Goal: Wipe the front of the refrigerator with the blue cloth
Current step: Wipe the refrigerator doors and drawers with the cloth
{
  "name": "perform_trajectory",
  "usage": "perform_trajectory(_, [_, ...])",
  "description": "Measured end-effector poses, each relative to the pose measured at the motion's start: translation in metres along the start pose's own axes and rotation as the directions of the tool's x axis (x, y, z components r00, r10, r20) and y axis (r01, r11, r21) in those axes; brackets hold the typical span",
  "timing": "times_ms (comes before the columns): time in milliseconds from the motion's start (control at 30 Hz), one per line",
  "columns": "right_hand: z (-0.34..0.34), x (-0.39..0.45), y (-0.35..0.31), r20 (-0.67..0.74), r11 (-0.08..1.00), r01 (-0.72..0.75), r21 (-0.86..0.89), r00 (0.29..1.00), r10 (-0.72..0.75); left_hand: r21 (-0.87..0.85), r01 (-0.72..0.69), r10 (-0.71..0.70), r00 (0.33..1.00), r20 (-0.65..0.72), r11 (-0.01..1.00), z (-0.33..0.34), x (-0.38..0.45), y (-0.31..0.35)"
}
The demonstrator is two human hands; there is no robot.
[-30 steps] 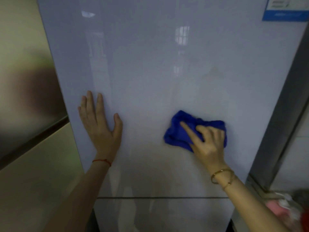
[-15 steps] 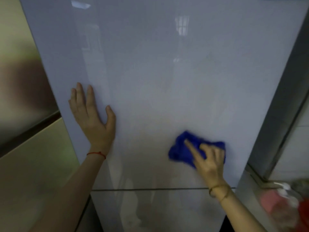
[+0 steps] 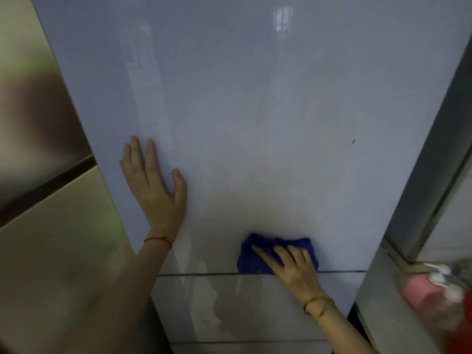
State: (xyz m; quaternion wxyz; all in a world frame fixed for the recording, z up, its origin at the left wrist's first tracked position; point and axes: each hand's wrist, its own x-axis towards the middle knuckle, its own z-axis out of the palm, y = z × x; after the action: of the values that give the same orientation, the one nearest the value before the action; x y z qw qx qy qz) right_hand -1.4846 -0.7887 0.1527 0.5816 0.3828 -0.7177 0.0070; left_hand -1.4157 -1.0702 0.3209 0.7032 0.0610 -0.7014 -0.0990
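Observation:
The refrigerator fills the view, its glossy pale grey-blue upper door facing me. My right hand presses the bunched blue cloth flat against the bottom of that door, right above the dark seam to the lower door. Its fingers spread over the cloth and cover the cloth's right half. My left hand lies flat and open on the door's left side, fingers pointing up, with a red string around the wrist.
A beige wall or cabinet side runs along the left of the fridge. On the right stand a grey frame and a ledge with a blurred pink bottle. A small dark mark sits on the door's right part.
My right hand has slid the blue cloth down the door to the seam above the lower door. My left hand has stayed flat on the door.

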Motion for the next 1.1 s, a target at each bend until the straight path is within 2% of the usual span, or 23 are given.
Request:
perform_trajectory(33, [-0.003, 0.016, 0.009, -0.053, 0.999, -0.037, -0.017, 0.998, 0.036, 0.005, -0.001, 0.001, 1.0, 0.015, 1.0, 0.0, -0.007, -0.001])
perform_trajectory(100, [-0.01, 0.064, 0.036, -0.19, 0.971, -0.239, 0.004, 0.953, 0.236, 0.015, -0.003, 0.003, 1.0, 0.028, 1.0, 0.0, -0.012, -0.004])
perform_trajectory(167, [-0.016, 0.105, 0.057, -0.302, 0.862, -0.499, 0.091, 0.811, 0.502, 0.026, -0.002, 0.001, 1.0, 0.023, 1.0, 0.0, -0.013, -0.005])
perform_trajectory(200, [-0.02, 0.116, 0.058, -0.317, 0.825, -0.551, 0.124, 0.766, 0.56, 0.027, 0.001, -0.001, 1.0, 0.023, 1.0, 0.0, -0.013, -0.005])
perform_trajectory(233, [-0.022, 0.12, 0.054, -0.313, 0.841, -0.529, 0.109, 0.785, 0.534, 0.025, 0.002, -0.002, 1.0, 0.023, 1.0, 0.0, -0.013, -0.004])
perform_trajectory(300, [-0.029, 0.107, 0.043, -0.238, 0.937, -0.349, 0.032, 0.907, 0.347, 0.021, -0.004, 0.003, 1.0, 0.02, 1.0, 0.0, -0.013, -0.003])
perform_trajectory(333, [-0.032, 0.099, 0.046, -0.202, 0.955, -0.296, 0.01, 0.935, 0.292, 0.019, -0.008, 0.008, 1.0, 0.024, 1.0, 0.0, -0.013, -0.003])
perform_trajectory(367, [-0.036, 0.098, 0.057, -0.195, 0.95, -0.313, 0.013, 0.931, 0.31, 0.017, -0.012, 0.012, 0.999, 0.032, 1.0, -0.001, -0.012, -0.003])
perform_trajectory(400, [-0.041, 0.103, 0.071, -0.218, 0.913, -0.406, 0.041, 0.888, 0.405, 0.016, -0.013, 0.013, 0.999, 0.038, 1.0, -0.001, -0.012, -0.003])
perform_trajectory(467, [-0.051, 0.132, 0.1, -0.302, 0.76, -0.633, 0.147, 0.703, 0.644, 0.011, -0.013, 0.012, 0.999, 0.048, 1.0, -0.001, -0.01, -0.002])
perform_trajectory(500, [-0.056, 0.152, 0.115, -0.343, 0.69, -0.699, 0.185, 0.612, 0.712, 0.007, -0.02, 0.02, 0.999, 0.048, 1.0, -0.001, -0.008, 0.0])
perform_trajectory(533, [-0.062, 0.175, 0.128, -0.383, 0.651, -0.733, 0.196, 0.554, 0.739, -0.002, -0.036, 0.036, 0.998, 0.045, 0.999, 0.0, -0.003, 0.002])
perform_trajectory(567, [-0.067, 0.197, 0.135, -0.42, 0.648, -0.738, 0.188, 0.536, 0.732, -0.011, -0.056, 0.056, 0.998, 0.039, 0.998, 0.001, 0.003, 0.005])
perform_trajectory(600, [-0.07, 0.218, 0.138, -0.441, 0.672, -0.721, 0.168, 0.555, 0.705, -0.016, -0.07, 0.071, 0.997, 0.027, 0.997, 0.003, 0.011, 0.008])
perform_trajectory(667, [-0.07, 0.245, 0.127, -0.441, 0.771, -0.628, 0.105, 0.665, 0.602, -0.01, -0.074, 0.074, 0.997, 0.005, 0.997, 0.007, 0.023, 0.014])
perform_trajectory(767, [-0.063, 0.234, 0.085, -0.332, 0.908, -0.418, 0.034, 0.852, 0.405, 0.009, -0.059, 0.059, 0.998, -0.007, 0.998, 0.008, 0.027, 0.018])
perform_trajectory(833, [-0.06, 0.202, 0.079, -0.247, 0.952, -0.306, 0.007, 0.922, 0.298, 0.012, -0.051, 0.051, 0.999, 0.001, 0.999, 0.008, 0.026, 0.018])
perform_trajectory(900, [-0.066, 0.184, 0.098, -0.238, 0.928, -0.371, 0.041, 0.898, 0.37, 0.021, -0.051, 0.051, 0.999, 0.001, 0.998, 0.009, 0.025, 0.017])
perform_trajectory(967, [-0.076, 0.197, 0.126, -0.303, 0.84, -0.532, 0.103, 0.788, 0.536, 0.034, -0.054, 0.054, 0.999, -0.007, 0.998, 0.01, 0.026, 0.018])
perform_trajectory(1033, [-0.086, 0.237, 0.151, -0.385, 0.766, -0.629, 0.136, 0.679, 0.626, 0.037, -0.057, 0.057, 0.998, -0.007, 0.998, 0.011, 0.026, 0.018])
perform_trajectory(1100, [-0.092, 0.284, 0.156, -0.432, 0.779, -0.62, 0.097, 0.679, 0.594, 0.04, -0.058, 0.059, 0.998, -0.01, 0.997, 0.01, 0.026, 0.019])
